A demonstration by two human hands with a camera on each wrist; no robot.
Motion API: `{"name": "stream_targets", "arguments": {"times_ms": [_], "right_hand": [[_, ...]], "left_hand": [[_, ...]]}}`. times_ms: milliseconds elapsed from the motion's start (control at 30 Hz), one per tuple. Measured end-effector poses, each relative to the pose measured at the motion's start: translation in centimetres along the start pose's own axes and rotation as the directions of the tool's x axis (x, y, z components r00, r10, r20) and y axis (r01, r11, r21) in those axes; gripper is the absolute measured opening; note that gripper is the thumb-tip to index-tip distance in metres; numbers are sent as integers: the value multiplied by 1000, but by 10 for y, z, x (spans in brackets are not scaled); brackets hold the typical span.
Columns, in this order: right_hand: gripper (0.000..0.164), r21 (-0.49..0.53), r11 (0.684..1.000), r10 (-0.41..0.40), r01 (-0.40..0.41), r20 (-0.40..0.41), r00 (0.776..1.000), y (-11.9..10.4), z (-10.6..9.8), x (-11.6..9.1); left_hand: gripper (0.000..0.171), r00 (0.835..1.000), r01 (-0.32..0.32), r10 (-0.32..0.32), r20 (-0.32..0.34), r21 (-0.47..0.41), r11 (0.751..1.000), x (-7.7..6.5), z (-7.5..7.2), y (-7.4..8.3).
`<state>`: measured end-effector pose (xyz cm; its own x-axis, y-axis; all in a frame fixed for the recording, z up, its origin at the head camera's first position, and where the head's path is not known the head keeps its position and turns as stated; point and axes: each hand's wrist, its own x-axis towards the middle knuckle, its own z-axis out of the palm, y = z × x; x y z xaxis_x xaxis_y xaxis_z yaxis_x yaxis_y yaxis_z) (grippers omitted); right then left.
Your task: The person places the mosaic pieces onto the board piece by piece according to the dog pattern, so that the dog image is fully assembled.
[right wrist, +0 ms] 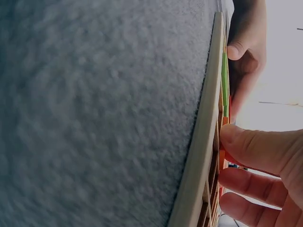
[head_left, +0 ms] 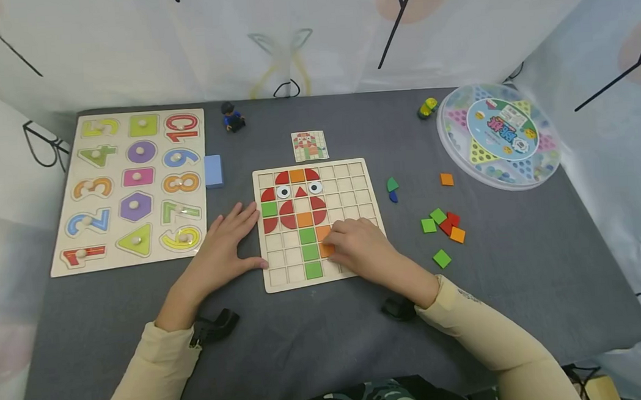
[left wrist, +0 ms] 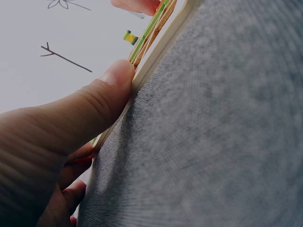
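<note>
A wooden grid board [head_left: 286, 275] lies in the middle of the table with a tile figure on it: red curved pieces, two eye pieces, and green and orange squares. My left hand [head_left: 221, 246] rests at the board's left edge, fingers spread, thumb [left wrist: 116, 80] against the rim. Over the lower middle of the grid, my right hand [head_left: 365, 252] pinches an orange square tile [head_left: 326, 249] beside the green column [head_left: 309, 252]. In the right wrist view its thumb [right wrist: 241, 139] is down at the tiles, with the other fingers curled close by.
A small pattern card [head_left: 310, 146] lies behind the board. Loose green, red and orange tiles [head_left: 442, 258] are scattered to the right. A number puzzle [head_left: 106, 207] and blue block [head_left: 213, 171] lie left; a round game box [head_left: 501, 177] and small figures [head_left: 233, 117] stand farther back.
</note>
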<state>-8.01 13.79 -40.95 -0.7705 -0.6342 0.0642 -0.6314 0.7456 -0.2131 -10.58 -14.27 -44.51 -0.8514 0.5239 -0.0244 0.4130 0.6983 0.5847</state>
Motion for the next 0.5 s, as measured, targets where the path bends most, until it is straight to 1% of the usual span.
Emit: {"name": "stream_targets", "arguments": {"times_ms": [133, 267, 333, 400, 433, 500], "right_hand": [[22, 11, 1000, 3, -3, -10, 1000, 1, -2, -1], [24, 60, 997, 42, -37, -78, 996, 14, -13, -11], [27, 98, 992, 97, -86, -119, 988, 25, -22, -22], [29, 123, 981, 169, -151, -153, 974, 40, -30, -38], [30, 134, 972, 211, -190, -161, 964, 47, -34, -47], [31, 146, 948, 307, -284, -174, 936, 63, -40, -66]], "left_hand": [[101, 1000, 4, -4, 1, 6, 1000, 0, -1, 0], [101, 1000, 3, -3, -3, 2, 1000, 0, 1, -1], [101, 1000, 5, -5, -5, 0, 1000, 0, 1, -2], [101, 1000, 4, -3, -3, 3, 1000, 0, 1, -2], [101, 1000, 4, -4, -1, 5, 1000, 0, 1, -2], [101, 1000, 6, -6, 0, 5, 1000, 0, 0, -1]]}}
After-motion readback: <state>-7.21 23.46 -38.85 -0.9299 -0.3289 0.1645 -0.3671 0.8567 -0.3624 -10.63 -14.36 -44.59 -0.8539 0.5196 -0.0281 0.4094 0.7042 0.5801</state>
